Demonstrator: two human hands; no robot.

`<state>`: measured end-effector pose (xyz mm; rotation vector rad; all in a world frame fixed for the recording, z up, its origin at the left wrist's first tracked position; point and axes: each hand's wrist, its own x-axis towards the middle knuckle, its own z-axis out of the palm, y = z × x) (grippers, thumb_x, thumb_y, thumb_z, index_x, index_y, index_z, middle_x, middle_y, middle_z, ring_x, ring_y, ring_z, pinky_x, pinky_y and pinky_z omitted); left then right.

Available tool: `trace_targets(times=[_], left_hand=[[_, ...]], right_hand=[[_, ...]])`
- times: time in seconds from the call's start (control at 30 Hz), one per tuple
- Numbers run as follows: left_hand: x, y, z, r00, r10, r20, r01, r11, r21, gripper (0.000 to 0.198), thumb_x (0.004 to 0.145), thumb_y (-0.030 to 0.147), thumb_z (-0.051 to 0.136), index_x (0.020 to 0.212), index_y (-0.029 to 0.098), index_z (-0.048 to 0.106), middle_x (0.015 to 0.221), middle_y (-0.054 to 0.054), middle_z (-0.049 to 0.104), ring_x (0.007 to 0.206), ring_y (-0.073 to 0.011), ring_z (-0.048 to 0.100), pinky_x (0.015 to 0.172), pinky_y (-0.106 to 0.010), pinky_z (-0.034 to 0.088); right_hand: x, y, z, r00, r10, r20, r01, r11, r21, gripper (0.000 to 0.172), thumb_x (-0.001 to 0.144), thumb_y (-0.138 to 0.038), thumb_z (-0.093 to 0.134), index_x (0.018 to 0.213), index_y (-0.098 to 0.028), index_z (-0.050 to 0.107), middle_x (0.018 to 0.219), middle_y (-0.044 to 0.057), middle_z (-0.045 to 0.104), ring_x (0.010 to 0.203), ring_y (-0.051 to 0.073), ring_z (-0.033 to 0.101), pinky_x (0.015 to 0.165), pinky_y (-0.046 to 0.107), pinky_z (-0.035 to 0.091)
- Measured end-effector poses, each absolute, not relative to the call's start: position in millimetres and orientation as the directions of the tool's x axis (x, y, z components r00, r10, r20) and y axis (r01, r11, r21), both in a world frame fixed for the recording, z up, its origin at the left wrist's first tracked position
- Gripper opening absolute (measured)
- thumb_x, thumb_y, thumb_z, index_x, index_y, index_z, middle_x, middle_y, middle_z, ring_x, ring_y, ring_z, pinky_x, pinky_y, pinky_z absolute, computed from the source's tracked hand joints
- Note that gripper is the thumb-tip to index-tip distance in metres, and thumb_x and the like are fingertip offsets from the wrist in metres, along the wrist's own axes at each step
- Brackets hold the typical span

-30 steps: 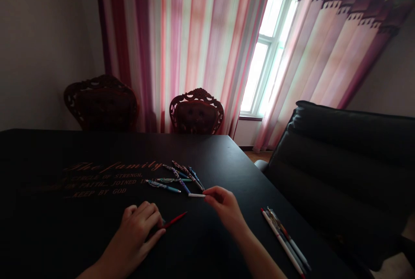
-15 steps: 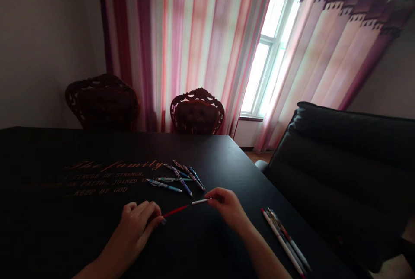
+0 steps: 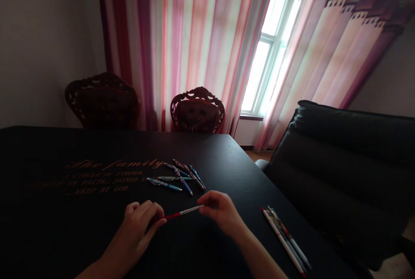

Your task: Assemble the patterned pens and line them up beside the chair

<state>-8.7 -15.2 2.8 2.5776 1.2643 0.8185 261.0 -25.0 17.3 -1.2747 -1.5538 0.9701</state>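
Observation:
Between my hands, a red pen refill (image 3: 173, 216) and a slim white pen barrel (image 3: 191, 210) lie in one line, end to end, with the red part seemingly partly inside the white one. My left hand (image 3: 142, 222) pinches the outer end of the refill between thumb and fingers. My right hand (image 3: 222, 212) has the far end of the barrel between thumb and fingertips. Both hands are just above the black table (image 3: 194, 248). Beyond them lies a loose pile of several patterned pens (image 3: 180, 176), mostly blue and teal.
Several more pens (image 3: 285, 240), one white with red ends, lie side by side near the table's right edge. A black leather seat (image 3: 343, 175) stands to the right. Two carved chairs, one at the middle (image 3: 197, 112), are behind the table's far edge.
My right hand has moved left and slightly down with the white barrel. The gap between barrel and red refill has closed, and less red shows. My left hand has hardly moved.

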Motion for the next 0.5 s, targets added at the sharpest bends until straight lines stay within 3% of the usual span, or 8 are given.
trace_targets(times=[0.13,0.3,0.5], left_hand=[[-9,-17,4,0.476,0.774,0.418,0.682,-0.625,0.380,0.012,0.091,0.037,0.058,0.093,0.025,0.059,0.082,0.004,0.066,0.076,-0.0177,0.061,0.082,-0.035,0.035],[-9,-17,5,0.541,0.726,0.426,0.630,-0.685,0.366,0.024,0.093,0.032,0.055,0.117,0.031,0.057,0.098,0.001,0.070,0.091,-0.0199,0.063,0.085,-0.035,0.035],[-8,-19,9,0.587,0.716,0.377,0.608,-0.698,0.378,0.023,0.095,0.033,0.051,0.116,0.034,0.060,0.096,0.002,0.069,0.093,-0.0185,0.063,0.084,-0.034,0.036]], right_hand=[[249,-28,11,-0.100,0.988,0.117,0.197,0.134,-0.971,0.015,0.066,-0.023,0.078,0.079,-0.017,0.073,0.070,0.000,0.066,0.064,0.014,0.055,0.061,0.025,0.040],[239,-30,5,-0.089,0.992,0.094,0.128,0.105,-0.986,0.015,0.064,-0.023,0.080,0.075,-0.016,0.072,0.064,-0.002,0.063,0.060,0.012,0.054,0.058,0.024,0.038],[238,-28,0,-0.104,0.991,0.086,0.042,0.091,-0.995,0.018,0.065,-0.026,0.081,0.076,-0.016,0.072,0.067,-0.001,0.066,0.064,0.014,0.058,0.061,0.025,0.040]])
